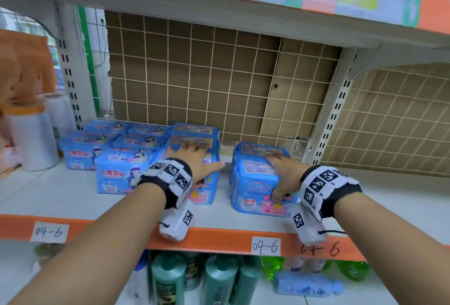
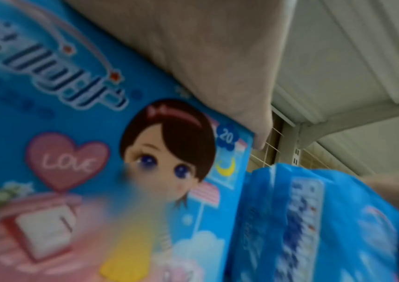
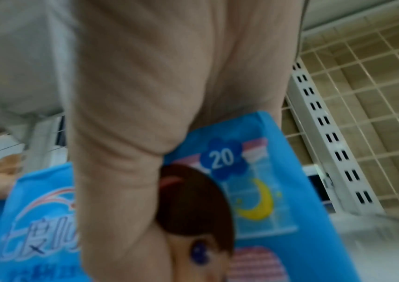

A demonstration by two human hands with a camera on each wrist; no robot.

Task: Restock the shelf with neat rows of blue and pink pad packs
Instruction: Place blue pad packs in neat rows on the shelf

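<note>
The right hand (image 1: 285, 178) was nearest, at about 1 o'clock, on a soft blue plastic pad pack with a pink picture (image 1: 255, 180). Its fingers lay across the top and its thumb curled down the front, so it held that pack. The pack stood alone near the front of the white metal shelf (image 1: 401, 197), its long side running front to back. At 11 o'clock, the left hand (image 1: 194, 158) lay flat, fingers spread, on top of a matching blue pack at the end of the row (image 1: 204, 190); it held nothing. A small gap sat between the two packs. The lone pack probably needed to slide toward 9 o'clock to close it. Farther back stood more blue packs in rows (image 1: 117, 144).
</note>
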